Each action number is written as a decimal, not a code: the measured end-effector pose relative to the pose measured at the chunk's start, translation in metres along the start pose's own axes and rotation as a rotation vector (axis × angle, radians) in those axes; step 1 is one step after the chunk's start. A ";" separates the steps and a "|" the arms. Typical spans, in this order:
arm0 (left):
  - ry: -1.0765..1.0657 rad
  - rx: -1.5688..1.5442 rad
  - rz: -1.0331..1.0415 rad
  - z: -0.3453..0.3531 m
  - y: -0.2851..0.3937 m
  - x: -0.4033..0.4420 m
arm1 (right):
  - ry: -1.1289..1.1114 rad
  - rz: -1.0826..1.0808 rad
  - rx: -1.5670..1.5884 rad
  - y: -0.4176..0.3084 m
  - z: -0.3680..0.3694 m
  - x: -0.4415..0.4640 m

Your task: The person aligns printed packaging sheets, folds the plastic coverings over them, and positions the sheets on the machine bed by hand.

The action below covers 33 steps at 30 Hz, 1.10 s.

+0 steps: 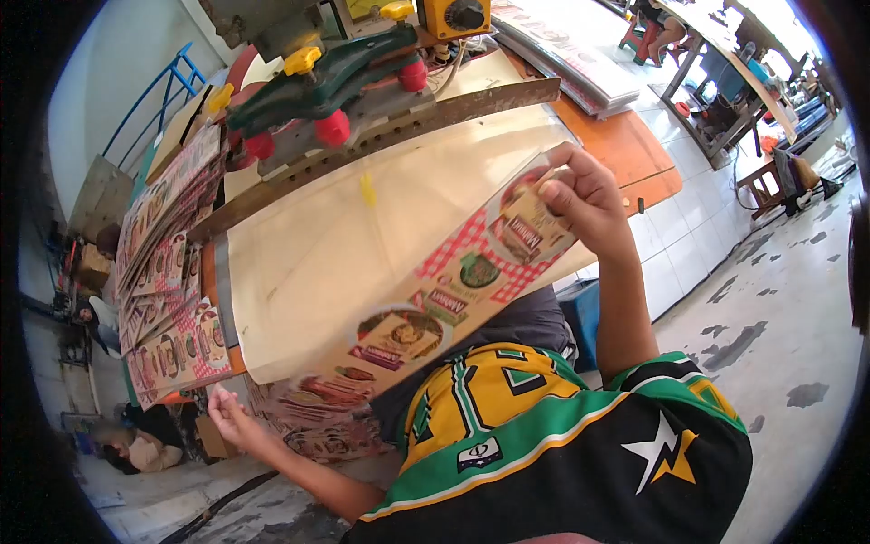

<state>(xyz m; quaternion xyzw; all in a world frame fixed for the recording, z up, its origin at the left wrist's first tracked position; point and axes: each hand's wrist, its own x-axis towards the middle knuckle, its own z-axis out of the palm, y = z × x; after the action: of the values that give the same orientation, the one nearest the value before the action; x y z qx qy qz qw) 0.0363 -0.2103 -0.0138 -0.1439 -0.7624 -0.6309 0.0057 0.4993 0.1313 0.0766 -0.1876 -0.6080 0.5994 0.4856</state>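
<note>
My right hand [587, 198] pinches the upper end of a long printed plastic sheet [471, 272] between thumb and fingers. Food pictures and red-and-white checks cover this sheet, which slants down to the left in front of my body, its lower end blurred. Near the front corner of a pile of similar printed sheets [181, 349], my left hand [234, 419] is held with its fingers loosely apart and nothing seen in them. Beyond the held sheet lies the cream-coloured work surface [308, 245] of a machine.
A long metal bar [381, 136] crosses the work surface under a dark green clamp frame [326, 82] with red and yellow knobs. More printed sheets [580, 63] are stacked behind. At lower left sits another person [149, 451]; a person's leg [669, 36] shows at upper right.
</note>
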 end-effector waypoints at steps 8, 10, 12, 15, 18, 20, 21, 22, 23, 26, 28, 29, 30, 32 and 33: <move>-0.453 -0.182 0.242 0.112 0.097 -0.078 | -0.256 -0.083 -0.456 -0.012 0.051 0.005; -0.639 -0.246 0.319 0.141 0.117 -0.090 | -0.234 -0.069 -0.456 -0.006 0.056 0.007; -0.751 -0.227 0.497 0.167 0.142 -0.095 | -0.247 -0.068 -0.516 -0.008 0.063 0.010; -0.816 -0.182 0.681 0.197 0.189 -0.106 | -0.275 -0.047 -0.557 -0.010 0.067 0.010; -0.854 -0.175 0.741 0.217 0.206 -0.114 | -0.274 -0.022 -0.525 -0.009 0.071 0.006; -0.881 -0.189 0.774 0.223 0.210 -0.118 | -0.258 -0.009 -0.508 -0.007 0.070 0.004; -0.892 -0.182 0.801 0.225 0.210 -0.120 | -0.258 -0.024 -0.522 -0.004 0.069 0.004; -0.903 -0.175 0.828 0.226 0.210 -0.121 | -0.259 -0.039 -0.535 -0.002 0.068 0.003; -0.906 -0.172 0.829 0.227 0.210 -0.122 | -0.256 -0.038 -0.532 -0.001 0.068 0.002; -0.852 -0.112 0.896 0.232 0.210 -0.124 | -0.251 -0.065 -0.489 -0.001 0.069 0.001; -0.832 -0.114 0.914 0.234 0.211 -0.125 | -0.240 -0.072 -0.490 -0.003 0.070 0.001; -0.835 -0.114 0.915 0.234 0.213 -0.126 | -0.237 -0.071 -0.489 -0.003 0.070 0.001; -0.817 -0.103 0.941 0.234 0.215 -0.127 | -0.238 -0.072 -0.502 -0.002 0.069 0.000; -0.800 -0.093 0.968 0.235 0.217 -0.127 | -0.237 -0.073 -0.515 -0.001 0.069 0.000; -0.781 -0.065 1.001 0.235 0.217 -0.127 | -0.237 -0.059 -0.521 -0.001 0.069 0.000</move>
<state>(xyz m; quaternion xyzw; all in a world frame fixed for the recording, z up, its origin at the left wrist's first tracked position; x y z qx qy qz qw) 0.2480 0.0243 0.1225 -0.7023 -0.5292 -0.4758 0.0170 0.4436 0.0935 0.0911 -0.2171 -0.7994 0.4263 0.3635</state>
